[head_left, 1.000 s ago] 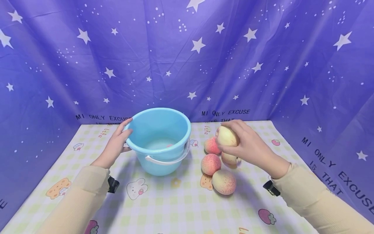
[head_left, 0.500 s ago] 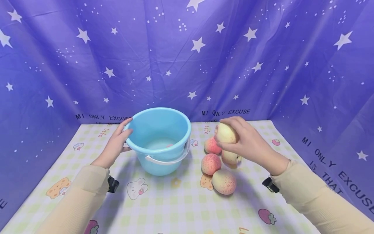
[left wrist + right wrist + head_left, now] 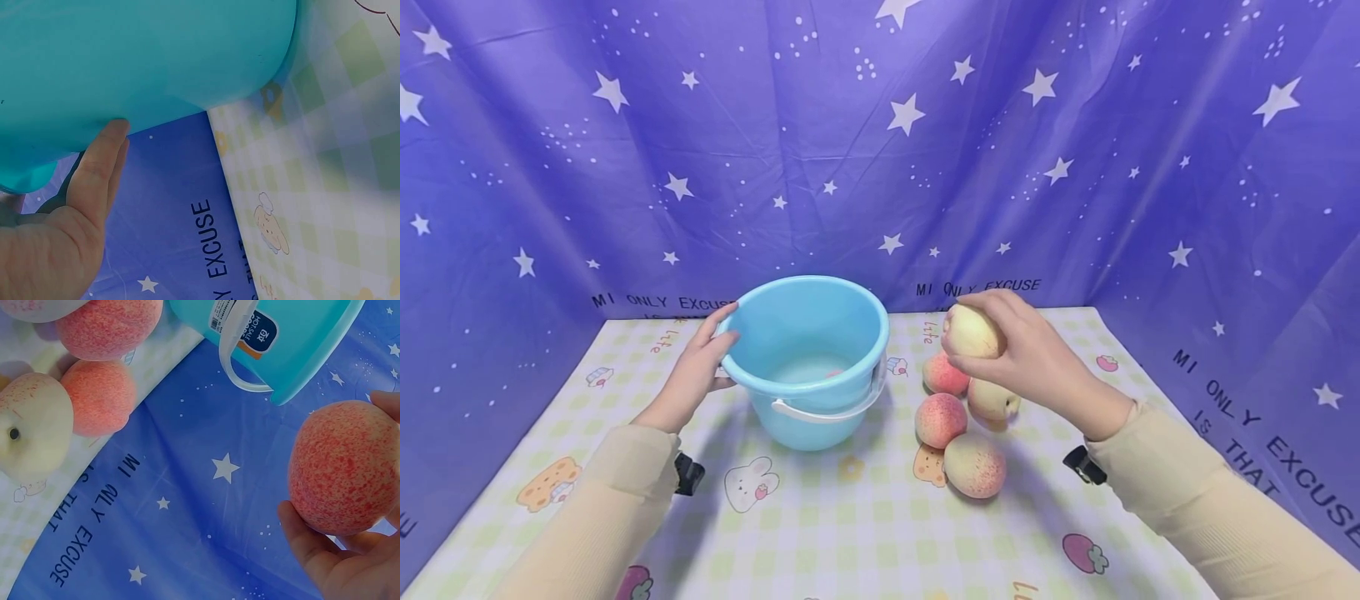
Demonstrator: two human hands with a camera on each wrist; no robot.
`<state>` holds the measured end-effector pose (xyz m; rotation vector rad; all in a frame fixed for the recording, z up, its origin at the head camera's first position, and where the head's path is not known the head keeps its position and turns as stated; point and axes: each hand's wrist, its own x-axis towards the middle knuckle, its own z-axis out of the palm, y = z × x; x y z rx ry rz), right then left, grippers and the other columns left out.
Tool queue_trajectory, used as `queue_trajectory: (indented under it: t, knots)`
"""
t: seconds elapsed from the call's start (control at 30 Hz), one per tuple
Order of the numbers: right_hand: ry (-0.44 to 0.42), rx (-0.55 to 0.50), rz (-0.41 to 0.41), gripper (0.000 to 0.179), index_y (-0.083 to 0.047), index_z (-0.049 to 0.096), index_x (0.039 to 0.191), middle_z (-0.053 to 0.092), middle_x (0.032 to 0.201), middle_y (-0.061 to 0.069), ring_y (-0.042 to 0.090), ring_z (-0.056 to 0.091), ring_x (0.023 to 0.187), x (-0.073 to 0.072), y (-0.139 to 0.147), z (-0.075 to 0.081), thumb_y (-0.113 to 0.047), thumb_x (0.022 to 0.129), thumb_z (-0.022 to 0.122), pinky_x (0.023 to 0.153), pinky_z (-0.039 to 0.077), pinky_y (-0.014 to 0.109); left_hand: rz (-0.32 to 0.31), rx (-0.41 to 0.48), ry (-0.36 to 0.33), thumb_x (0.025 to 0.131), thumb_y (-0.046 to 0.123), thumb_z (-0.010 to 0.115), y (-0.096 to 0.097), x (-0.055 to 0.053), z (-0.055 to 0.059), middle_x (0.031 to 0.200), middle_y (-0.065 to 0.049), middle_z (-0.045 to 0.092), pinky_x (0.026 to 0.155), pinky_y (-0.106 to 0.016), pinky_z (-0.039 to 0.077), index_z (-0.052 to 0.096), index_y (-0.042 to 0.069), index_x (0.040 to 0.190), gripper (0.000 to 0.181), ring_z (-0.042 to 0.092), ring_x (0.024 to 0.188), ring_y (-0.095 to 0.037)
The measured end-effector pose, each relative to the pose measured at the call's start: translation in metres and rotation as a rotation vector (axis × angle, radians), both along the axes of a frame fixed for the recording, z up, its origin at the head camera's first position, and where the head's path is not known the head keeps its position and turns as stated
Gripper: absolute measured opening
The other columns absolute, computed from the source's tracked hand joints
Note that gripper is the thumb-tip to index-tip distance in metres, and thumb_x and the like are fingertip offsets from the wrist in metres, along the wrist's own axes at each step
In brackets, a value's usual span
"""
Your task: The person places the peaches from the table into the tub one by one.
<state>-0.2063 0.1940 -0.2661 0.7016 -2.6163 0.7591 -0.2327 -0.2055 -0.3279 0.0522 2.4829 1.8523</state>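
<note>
A light blue bucket [image 3: 808, 421] stands left of centre, its white handle [image 3: 827, 414] hanging down the front. My left hand [image 3: 698, 358] holds its left rim, thumb at the lip; in the left wrist view, fingers [image 3: 100, 165] lie along the outer wall. A small pink patch shows at the bucket's bottom. My right hand [image 3: 1026, 354] grips a peach [image 3: 973, 332] above the other fruit; the right wrist view shows this peach's red-speckled side [image 3: 344, 469]. Below it lie a pink peach [image 3: 946, 373], a pale peach [image 3: 994, 402], another pink peach [image 3: 941, 421] and a yellowish peach [image 3: 975, 467].
A checked tablecloth [image 3: 820, 533] with cartoon prints covers the table. Purple curtains [image 3: 820, 125] with white stars enclose the back and sides. A black strap [image 3: 1084, 465] shows below the right sleeve, and another [image 3: 688, 473] by the left sleeve.
My right hand has lifted the peach slightly and carried it left, toward the bucket. The left hand, the bucket and the other peaches stay in place.
</note>
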Motion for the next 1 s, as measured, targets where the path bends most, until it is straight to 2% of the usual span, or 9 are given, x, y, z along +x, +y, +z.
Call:
queue_trajectory:
  t: [1.0]
  knots:
    - [0.017, -0.066, 0.017, 0.059, -0.014, 0.059, 0.132, 0.058, 0.127, 0.008, 0.026, 0.059, 0.106, -0.007, -0.016, 0.009, -0.025, 0.080, 0.082, 0.084, 0.057, 0.044, -0.009, 0.006, 0.009, 0.104, 0.033, 0.036, 0.000, 0.001, 0.000, 0.166, -0.017, 0.010, 0.107, -0.061, 0.044, 0.012, 0.028, 0.160, 0.062, 0.030, 0.145, -0.046]
